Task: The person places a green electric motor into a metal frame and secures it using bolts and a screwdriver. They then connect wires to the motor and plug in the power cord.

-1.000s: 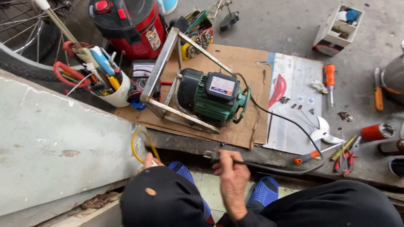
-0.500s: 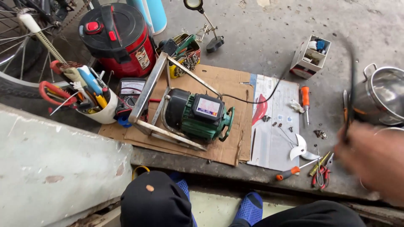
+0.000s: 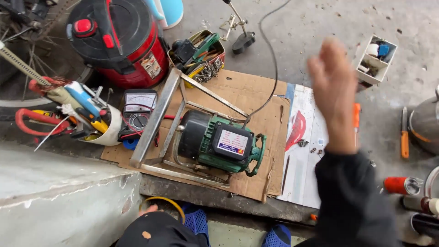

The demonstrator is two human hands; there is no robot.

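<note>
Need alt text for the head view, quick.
A right hand, raised and motion-blurred, hangs over a green electric motor in a metal frame on cardboard, ringed by a red cooker and a tool cup.

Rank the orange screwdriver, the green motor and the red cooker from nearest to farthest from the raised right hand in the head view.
Measured from the right hand:
1. Orange screwdriver, just right of the wrist, partly hidden behind it.
2. Green motor, lower left, on the cardboard.
3. Red cooker, far upper left.
</note>
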